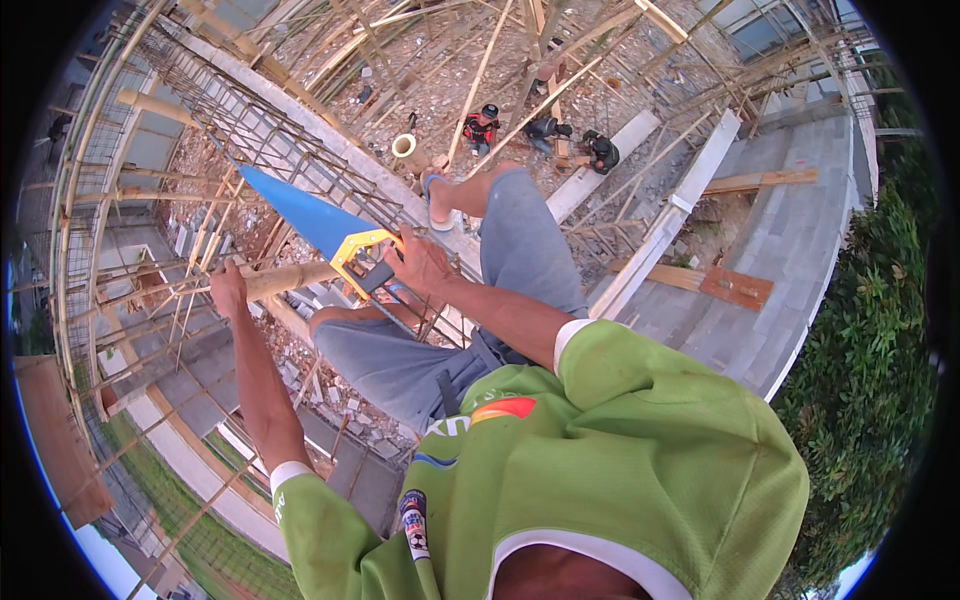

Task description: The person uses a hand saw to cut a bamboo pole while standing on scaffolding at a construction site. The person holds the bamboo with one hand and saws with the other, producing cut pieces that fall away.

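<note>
My right hand (pixel 420 262) is closed round the yellow and black handle of a handsaw (pixel 305 212). Its blue blade points away to the upper left. Lower on the left, my left hand (pixel 228 290) is closed at the end of a thick bamboo pole (pixel 292 281), which runs beneath the saw handle. Whether the saw's teeth touch the bamboo cannot be made out. I sit high up with my knees apart, and my sandalled foot (pixel 440 205) rests by a concrete ledge.
Steel rebar cages (pixel 250 125) and bamboo scaffolding (pixel 75 200) stand around me. Several people work on rubble far below, one in red and black (pixel 481 128). A block wall (pixel 760 245) with planks (pixel 737 288) lies to the right, beside a leafy tree (pixel 860 340).
</note>
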Tool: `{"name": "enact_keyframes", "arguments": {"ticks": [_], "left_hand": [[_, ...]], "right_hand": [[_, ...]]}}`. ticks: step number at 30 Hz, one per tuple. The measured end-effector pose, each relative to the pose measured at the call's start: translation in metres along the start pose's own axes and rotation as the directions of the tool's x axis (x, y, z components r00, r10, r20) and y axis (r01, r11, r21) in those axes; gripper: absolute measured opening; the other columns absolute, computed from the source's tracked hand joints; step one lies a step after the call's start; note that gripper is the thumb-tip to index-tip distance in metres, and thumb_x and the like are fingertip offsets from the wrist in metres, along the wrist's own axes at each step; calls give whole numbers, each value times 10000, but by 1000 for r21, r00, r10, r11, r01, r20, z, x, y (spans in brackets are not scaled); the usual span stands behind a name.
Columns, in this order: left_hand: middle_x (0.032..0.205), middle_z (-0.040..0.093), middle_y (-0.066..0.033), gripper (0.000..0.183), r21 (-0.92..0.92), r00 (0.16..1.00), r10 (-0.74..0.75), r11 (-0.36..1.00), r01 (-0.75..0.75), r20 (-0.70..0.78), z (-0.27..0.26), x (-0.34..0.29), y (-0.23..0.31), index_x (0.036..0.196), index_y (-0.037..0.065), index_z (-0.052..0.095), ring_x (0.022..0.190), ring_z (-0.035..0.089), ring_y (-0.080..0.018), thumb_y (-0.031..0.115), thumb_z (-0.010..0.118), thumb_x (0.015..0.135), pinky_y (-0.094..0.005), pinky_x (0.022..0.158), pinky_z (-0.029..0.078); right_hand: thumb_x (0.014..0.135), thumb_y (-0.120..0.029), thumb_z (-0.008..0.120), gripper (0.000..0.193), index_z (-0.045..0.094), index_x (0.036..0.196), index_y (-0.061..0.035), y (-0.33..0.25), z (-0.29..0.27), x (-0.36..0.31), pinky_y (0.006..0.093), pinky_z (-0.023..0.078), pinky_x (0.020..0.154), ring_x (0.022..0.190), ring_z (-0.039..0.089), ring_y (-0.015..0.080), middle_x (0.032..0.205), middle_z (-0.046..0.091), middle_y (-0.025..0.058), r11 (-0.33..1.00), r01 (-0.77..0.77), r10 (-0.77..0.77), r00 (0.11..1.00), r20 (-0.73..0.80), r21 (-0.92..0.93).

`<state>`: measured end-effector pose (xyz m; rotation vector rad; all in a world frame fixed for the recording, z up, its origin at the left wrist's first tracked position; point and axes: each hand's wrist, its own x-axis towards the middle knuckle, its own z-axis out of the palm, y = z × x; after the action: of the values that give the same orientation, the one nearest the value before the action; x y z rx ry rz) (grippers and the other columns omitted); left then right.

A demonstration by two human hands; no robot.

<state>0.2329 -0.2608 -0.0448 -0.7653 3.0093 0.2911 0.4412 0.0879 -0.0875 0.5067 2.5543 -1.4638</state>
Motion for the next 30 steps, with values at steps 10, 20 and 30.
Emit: {"name": "enact_keyframes", "arguments": {"ticks": [10, 20, 30], "left_hand": [[1179, 699, -215, 509, -7, 998, 52, 999, -52, -18, -4, -13, 12, 1236, 202, 714, 1105, 653, -419, 491, 509, 871, -530, 959, 494], [1169, 702, -212, 497, -12, 1000, 19, 1000, -19, -20, -4, -11, 11, 1236, 213, 712, 1091, 660, -417, 496, 517, 877, -532, 950, 497], [1175, 698, -216, 516, 26, 997, 54, 998, -52, -59, 7, 5, -7, 1189, 164, 728, 1112, 645, -420, 533, 515, 898, -535, 945, 489]], "right_hand": [[908, -410, 574, 555, 490, 1237, 29, 5, -1, 1, 554, 550, 778, 844, 697, 467, 950, 706, 269, 1000, -11, 11, 1000, -10, 10], [932, -434, 539, 647, 461, 1342, 60, 5, 2, 2, 575, 525, 748, 814, 677, 495, 862, 682, 309, 1000, 2, -2, 1000, 5, 21], [923, -442, 542, 578, 493, 1247, 34, 2, 0, -3, 552, 544, 770, 852, 691, 471, 927, 693, 295, 1000, -13, 14, 1000, -11, 24]]}}
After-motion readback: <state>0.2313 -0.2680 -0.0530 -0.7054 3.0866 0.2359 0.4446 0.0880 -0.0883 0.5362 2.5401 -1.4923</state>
